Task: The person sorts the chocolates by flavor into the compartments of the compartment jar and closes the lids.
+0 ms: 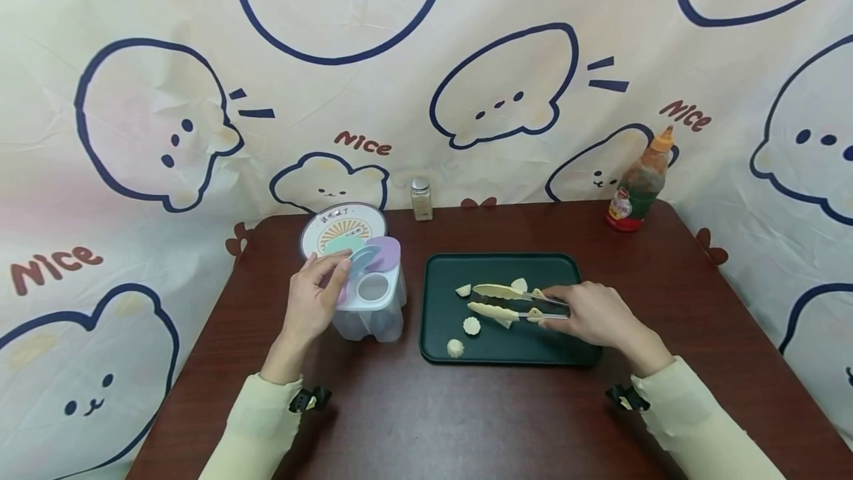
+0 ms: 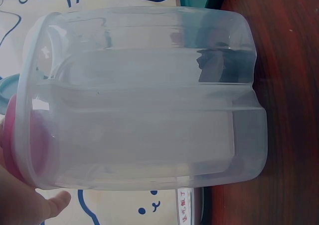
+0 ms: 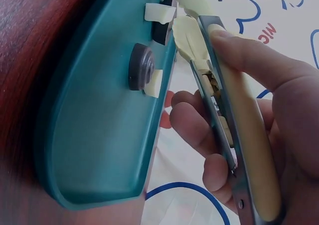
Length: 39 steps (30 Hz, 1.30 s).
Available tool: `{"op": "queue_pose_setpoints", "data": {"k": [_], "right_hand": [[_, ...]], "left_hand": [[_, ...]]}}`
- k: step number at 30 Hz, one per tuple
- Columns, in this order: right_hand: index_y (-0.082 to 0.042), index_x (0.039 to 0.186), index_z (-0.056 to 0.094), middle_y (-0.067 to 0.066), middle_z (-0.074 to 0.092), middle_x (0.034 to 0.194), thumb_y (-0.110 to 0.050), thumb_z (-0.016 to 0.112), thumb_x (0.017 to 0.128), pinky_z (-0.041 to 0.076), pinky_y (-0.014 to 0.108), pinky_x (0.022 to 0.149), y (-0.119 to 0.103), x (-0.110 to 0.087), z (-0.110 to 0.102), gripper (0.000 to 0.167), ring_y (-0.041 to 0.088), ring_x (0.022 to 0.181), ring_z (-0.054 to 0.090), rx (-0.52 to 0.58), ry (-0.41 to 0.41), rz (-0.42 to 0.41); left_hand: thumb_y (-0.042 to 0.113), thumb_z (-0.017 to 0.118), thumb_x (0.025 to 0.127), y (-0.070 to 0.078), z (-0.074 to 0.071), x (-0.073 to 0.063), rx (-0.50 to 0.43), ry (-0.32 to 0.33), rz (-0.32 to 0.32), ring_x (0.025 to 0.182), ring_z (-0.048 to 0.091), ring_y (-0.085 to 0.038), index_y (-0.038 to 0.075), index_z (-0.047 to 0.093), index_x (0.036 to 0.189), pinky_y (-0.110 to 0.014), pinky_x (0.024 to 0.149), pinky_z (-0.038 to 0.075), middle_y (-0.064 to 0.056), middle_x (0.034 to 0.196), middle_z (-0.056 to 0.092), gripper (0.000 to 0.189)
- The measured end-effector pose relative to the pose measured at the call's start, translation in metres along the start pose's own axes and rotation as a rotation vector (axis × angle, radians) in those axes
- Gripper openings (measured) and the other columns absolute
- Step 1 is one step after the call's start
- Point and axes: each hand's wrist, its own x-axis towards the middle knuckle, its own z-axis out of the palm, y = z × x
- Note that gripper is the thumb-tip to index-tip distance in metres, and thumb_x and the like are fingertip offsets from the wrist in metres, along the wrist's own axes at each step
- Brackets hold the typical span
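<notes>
My left hand (image 1: 313, 298) pinches the edge of a raised light-blue lid (image 1: 363, 259) on a translucent storage box (image 1: 369, 313). Under that lid a round opening (image 1: 373, 287) shows in the box's top; purple, green and pink lids cover other parts. In the left wrist view the box's clear wall (image 2: 129, 135) fills most of the picture. With my right hand (image 1: 593, 313) I grip metal tongs (image 3: 244, 130) with cream tips and handles. Their tips stand apart over a dark green tray (image 1: 533, 347), where several pale cut pieces (image 1: 472, 326) lie.
Behind the box stands a round plate (image 1: 343, 221) with a sunburst print. A small shaker with a metal cap (image 1: 422, 200) is at the table's back edge. At the back right is a sauce bottle (image 1: 636, 187) with an orange tip. Patterned cloth (image 1: 413, 110) hangs around the table.
</notes>
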Motion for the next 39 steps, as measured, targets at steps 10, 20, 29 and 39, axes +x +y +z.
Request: {"op": "queue_pose_setpoints", "data": {"k": [10,20,29,39], "right_hand": [[-0.014,0.127,0.068,-0.003,0.066,0.073,-0.049,0.075,0.084,0.036,0.026,0.044,0.001,0.002,0.001,0.056,0.011,0.06,0.047,-0.027,-0.003,0.012],[-0.014,0.129,0.067,0.0,0.072,0.08,-0.051,0.074,0.084,0.039,0.025,0.045,-0.002,0.007,-0.002,0.058,0.012,0.066,0.056,-0.063,-0.019,0.01],[-0.013,0.129,0.067,-0.005,0.064,0.071,-0.05,0.074,0.084,0.038,0.026,0.044,-0.003,0.009,-0.009,0.058,0.012,0.061,0.05,-0.069,-0.054,0.028],[-0.013,0.128,0.068,-0.005,0.064,0.07,-0.049,0.072,0.087,0.037,0.026,0.043,-0.004,0.01,-0.008,0.054,0.012,0.06,0.048,-0.085,-0.035,0.011]], "left_hand": [[0.024,0.064,0.095,-0.001,0.001,0.0,0.003,0.01,0.004,0.115,0.067,-0.035,0.006,0.077,0.102,-0.058,0.121,0.026,-0.014,0.115,0.075,0.023],[0.023,0.063,0.095,0.0,0.001,-0.001,-0.003,0.007,-0.001,0.117,0.067,-0.033,0.006,0.077,0.103,-0.058,0.121,0.025,-0.014,0.116,0.074,0.024],[0.023,0.064,0.095,-0.001,0.001,0.0,-0.008,0.006,-0.002,0.117,0.067,-0.033,0.006,0.077,0.102,-0.058,0.121,0.025,-0.014,0.116,0.074,0.024],[0.023,0.064,0.095,0.0,0.0,0.0,-0.012,0.01,-0.004,0.118,0.067,-0.033,0.005,0.077,0.103,-0.058,0.121,0.024,-0.015,0.116,0.074,0.024]]}}
